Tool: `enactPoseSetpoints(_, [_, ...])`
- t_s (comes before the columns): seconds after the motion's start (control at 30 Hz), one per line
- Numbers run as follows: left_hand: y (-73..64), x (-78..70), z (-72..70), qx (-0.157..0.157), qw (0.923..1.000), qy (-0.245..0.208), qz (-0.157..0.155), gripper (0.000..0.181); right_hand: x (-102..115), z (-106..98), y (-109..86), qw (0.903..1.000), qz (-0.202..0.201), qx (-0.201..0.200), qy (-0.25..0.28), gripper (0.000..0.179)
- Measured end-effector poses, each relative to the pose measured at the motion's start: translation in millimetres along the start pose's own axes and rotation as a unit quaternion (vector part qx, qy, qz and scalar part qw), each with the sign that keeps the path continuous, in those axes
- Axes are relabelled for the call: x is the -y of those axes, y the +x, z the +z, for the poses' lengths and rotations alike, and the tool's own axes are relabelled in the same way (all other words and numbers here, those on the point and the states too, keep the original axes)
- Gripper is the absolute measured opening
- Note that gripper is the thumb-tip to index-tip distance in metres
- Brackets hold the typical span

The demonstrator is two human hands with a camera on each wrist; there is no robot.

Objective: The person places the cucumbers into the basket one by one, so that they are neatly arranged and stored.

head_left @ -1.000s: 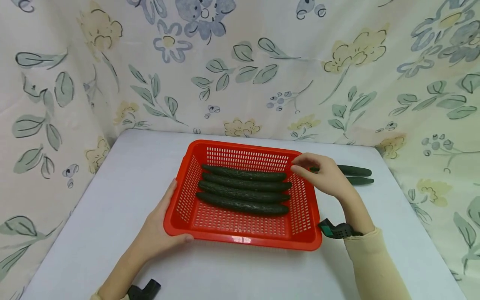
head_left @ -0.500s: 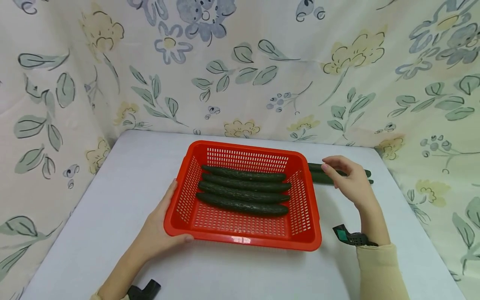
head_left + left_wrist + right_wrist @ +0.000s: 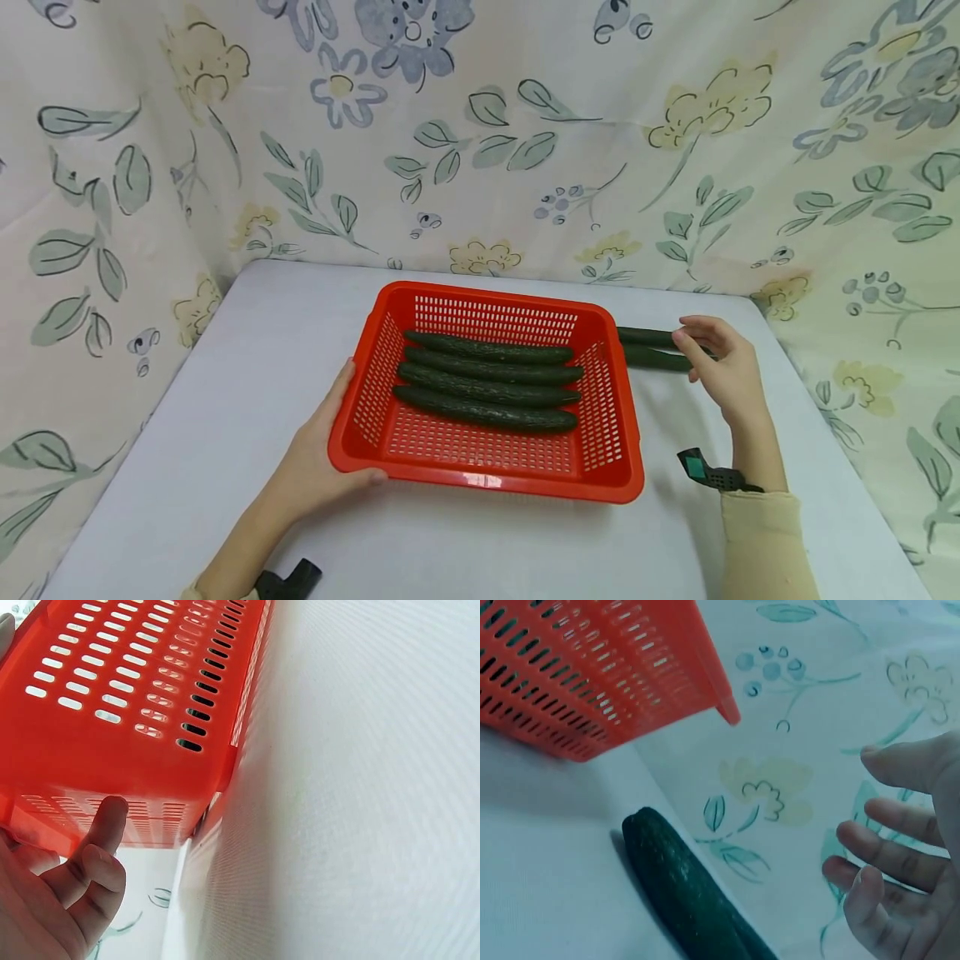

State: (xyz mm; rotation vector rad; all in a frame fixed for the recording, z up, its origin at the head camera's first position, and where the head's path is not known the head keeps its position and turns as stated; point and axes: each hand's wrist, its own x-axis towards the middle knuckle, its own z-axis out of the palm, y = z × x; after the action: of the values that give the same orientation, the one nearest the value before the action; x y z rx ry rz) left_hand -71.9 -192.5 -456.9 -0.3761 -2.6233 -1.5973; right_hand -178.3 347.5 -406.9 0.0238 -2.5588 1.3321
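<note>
A red plastic basket [image 3: 480, 481] with slotted sides stands on the table, and several dark green cucumbers [image 3: 491, 387] lie side by side in it. My left hand [image 3: 309, 467] holds its near left corner, thumb on the front rim and fingers along the left side. In the left wrist view, bent fingers [image 3: 111, 817] touch the basket's outer wall. To the right of the basket, two more cucumbers [image 3: 648, 337] lie on the table. Over their right ends is my right hand [image 3: 726, 371], fingers loosely bent, holding nothing. The right wrist view shows one cucumber [image 3: 682, 889] apart from that hand.
A white cloth covers the table [image 3: 187, 433]. Behind it and at both sides hangs a floral curtain [image 3: 480, 192]. Each wrist wears a black strap, the right one [image 3: 716, 475] with a green patch.
My right hand has moved right, from above the basket's right rim to over the cucumbers on the table. The left hand and basket have stayed in place.
</note>
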Motion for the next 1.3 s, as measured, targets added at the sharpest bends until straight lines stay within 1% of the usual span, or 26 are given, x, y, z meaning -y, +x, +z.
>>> enactPoseSetpoints(0.1, [0.0,-0.1,-0.3,0.0,1.0,0.0,0.0,0.138,-8,0,0.7,0.9998,0.008,-0.014,0.012,0.028])
enactPoseSetpoints(0.23, [0.0,-0.3,-0.3,0.001,1.0,0.0,-0.002,0.138,-23,1,3.2,0.9986,0.029,-0.031,0.031,0.025])
enactPoseSetpoints(0.33, [0.0,0.2,0.0,0.001,1.0,0.002,-0.002,0.138,-32,3,3.3,0.9982,0.034,-0.036,0.033,0.026])
enactPoseSetpoints(0.53, [0.1,0.8,-0.5,0.001,1.0,0.008,-0.002,0.138,-49,8,1.6,0.999,0.028,-0.035,-0.005,0.043])
enactPoseSetpoints(0.73, [0.7,0.6,-0.6,0.0,0.9999,0.01,0.002,0.138,-64,13,1.3,0.9984,0.022,-0.025,-0.045,0.045])
enactPoseSetpoints(0.83, [0.9,0.7,-0.1,0.0,0.9999,0.01,0.003,0.138,-68,16,0.0,0.9959,0.021,-0.028,-0.083,0.047])
enactPoseSetpoints(0.93, [0.9,1.0,0.1,0.001,1.0,0.007,0.003,0.138,-71,18,0.0,0.9938,0.014,-0.026,-0.108,0.049])
enactPoseSetpoints(1.1, [0.7,1.7,0.6,0.001,1.0,0.005,0.004,0.138,-78,22,1.5,0.9919,-0.004,-0.018,-0.126,0.051])
enactPoseSetpoints(1.3, [0.7,1.9,0.2,0.0,1.0,0.0,0.003,0.137,-84,22,4.1,0.989,-0.003,-0.013,-0.147,0.051])
